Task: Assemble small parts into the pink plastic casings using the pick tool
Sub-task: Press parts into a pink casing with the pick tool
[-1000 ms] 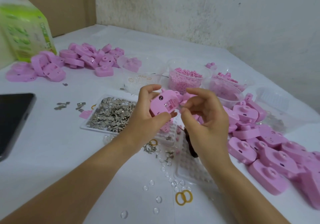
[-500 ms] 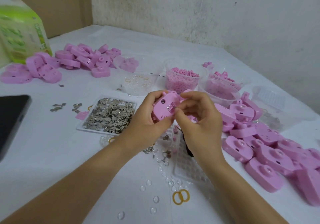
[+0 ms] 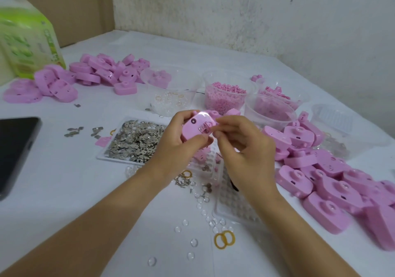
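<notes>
Left hand (image 3: 181,146): you gripped the casing (image 3: 195,127), mid-frame.
Right hand (image 3: 245,150): your fingers (image 3: 230,121) curled against it; their hold was hidden, cannot tell.

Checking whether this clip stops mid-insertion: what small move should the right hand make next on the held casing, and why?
Probably press the metal contact further into the pink casing. The contact shows at the casing's slot with the right hand pinching at its edge, and the left hand grips the casing. Whether it is fully seated cannot be told.
</notes>
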